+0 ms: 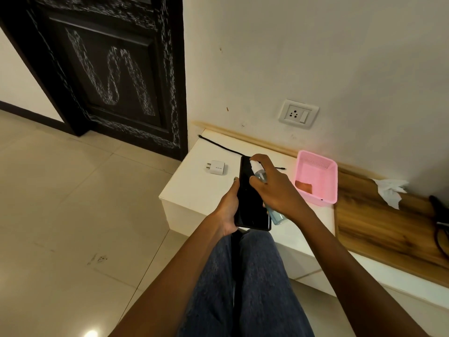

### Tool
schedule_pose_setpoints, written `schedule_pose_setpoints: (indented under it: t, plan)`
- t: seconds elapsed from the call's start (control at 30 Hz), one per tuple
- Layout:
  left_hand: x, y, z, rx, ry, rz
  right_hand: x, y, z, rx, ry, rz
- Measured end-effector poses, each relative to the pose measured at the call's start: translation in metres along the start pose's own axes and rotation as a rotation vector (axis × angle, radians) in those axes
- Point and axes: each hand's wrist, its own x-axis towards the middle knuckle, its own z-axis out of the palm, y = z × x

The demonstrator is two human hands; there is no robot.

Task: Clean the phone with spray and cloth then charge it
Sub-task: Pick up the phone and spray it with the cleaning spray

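A black phone (pixel 251 203) is held screen-up over the white ledge (pixel 194 188), gripped from below and the left edge by my left hand (pixel 228 210). My right hand (pixel 274 188) is wrapped around a small clear spray bottle (pixel 275 216) with a white nozzle (pixel 255 165), index finger on top, the nozzle facing the phone's screen. A white charger plug (pixel 216 167) lies on the ledge left of the phone. A black cable (pixel 218 144) runs across the ledge behind it. A wall socket (pixel 298 113) sits above. An orange cloth (pixel 304 187) lies in the pink basket (pixel 323 181).
A crumpled white tissue (pixel 391 189) rests on the wooden board (pixel 379 222) to the right, with a dark object (pixel 439 215) at the far right edge. A dark door (pixel 109 69) stands left of the ledge. My legs in jeans (pixel 245 283) are below.
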Motion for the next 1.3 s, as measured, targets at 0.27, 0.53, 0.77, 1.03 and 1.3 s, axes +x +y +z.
schedule_pose_setpoints:
  t: [0.27,0.53,0.77,1.03,1.3]
  plan:
    - [-0.001,0.004,-0.003,0.024,0.032,0.021,-0.023,0.002,-0.002,0.026,0.113,-0.033]
    - [-0.001,0.005,-0.006,0.073,0.041,0.043,-0.051,0.027,0.012,-0.101,0.207,-0.01]
    - [-0.001,0.005,-0.006,0.1,0.011,0.048,-0.055,0.03,0.019,-0.083,0.205,0.014]
    - [-0.002,0.006,-0.01,0.009,-0.048,0.015,-0.052,0.037,0.008,-0.02,0.376,0.0]
    - [0.001,0.005,-0.014,-0.072,-0.056,-0.007,-0.044,0.054,-0.003,0.387,0.39,0.016]
